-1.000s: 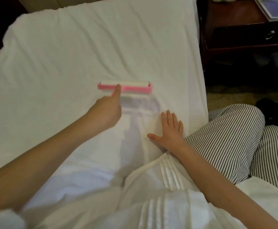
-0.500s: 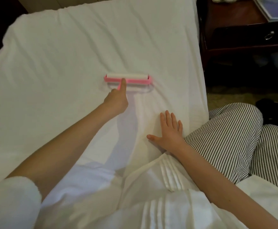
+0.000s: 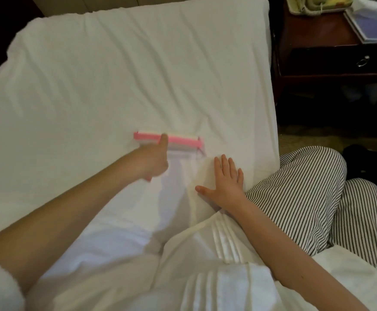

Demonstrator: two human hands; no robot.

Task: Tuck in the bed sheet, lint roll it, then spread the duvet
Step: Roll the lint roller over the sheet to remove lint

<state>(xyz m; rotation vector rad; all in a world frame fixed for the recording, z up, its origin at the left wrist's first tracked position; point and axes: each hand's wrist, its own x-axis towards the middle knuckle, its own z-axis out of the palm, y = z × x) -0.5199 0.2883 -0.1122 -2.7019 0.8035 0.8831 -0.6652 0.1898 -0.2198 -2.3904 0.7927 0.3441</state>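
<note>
While the left hand (image 3: pixel 154 160) grips it, the roller (image 3: pixel 180 140) lies ahead.

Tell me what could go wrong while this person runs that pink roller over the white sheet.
The sheet lies in loose creases around the lint roller; its sticky face might grab and bunch the cloth, perhaps pulling it askew. The right hand pins only one spot, flat, close beside the roller, so a stroke toward it could run onto that hand. The left hand guides with one finger along the pink frame; that hold may slip.
</note>
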